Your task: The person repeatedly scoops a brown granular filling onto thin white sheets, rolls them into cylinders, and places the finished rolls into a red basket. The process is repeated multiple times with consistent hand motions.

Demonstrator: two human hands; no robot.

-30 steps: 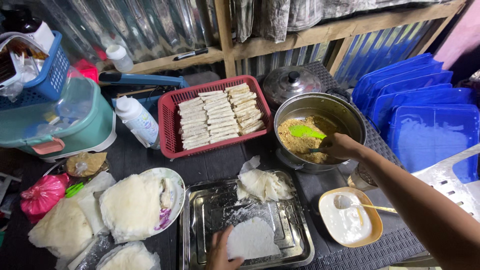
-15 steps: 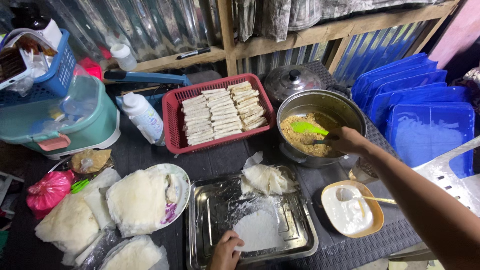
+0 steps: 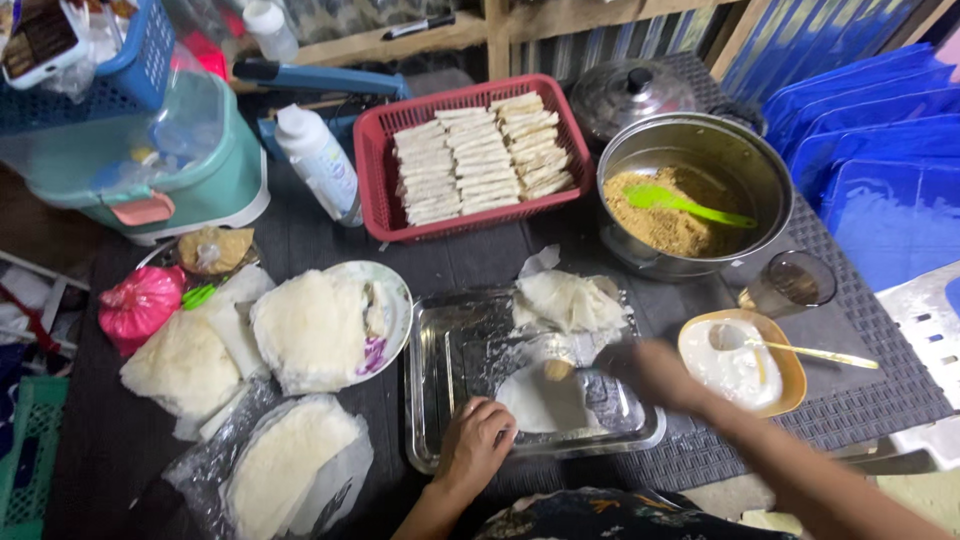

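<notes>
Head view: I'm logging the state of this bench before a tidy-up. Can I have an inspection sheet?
Surface: dark table, crowded.
Job's things: steel tray holds a round white wrapper with a spot of brown filling; pot of filling with green spatula.
Clutter: red basket of rolled pieces, wrapper stacks, bowl of white paste, glass, bottle.
Grippers: left hand rests on the wrapper's edge; right hand blurred, over the tray.
Cables: nothing seen.
Surroundings: blue trays, teal bin.
</notes>
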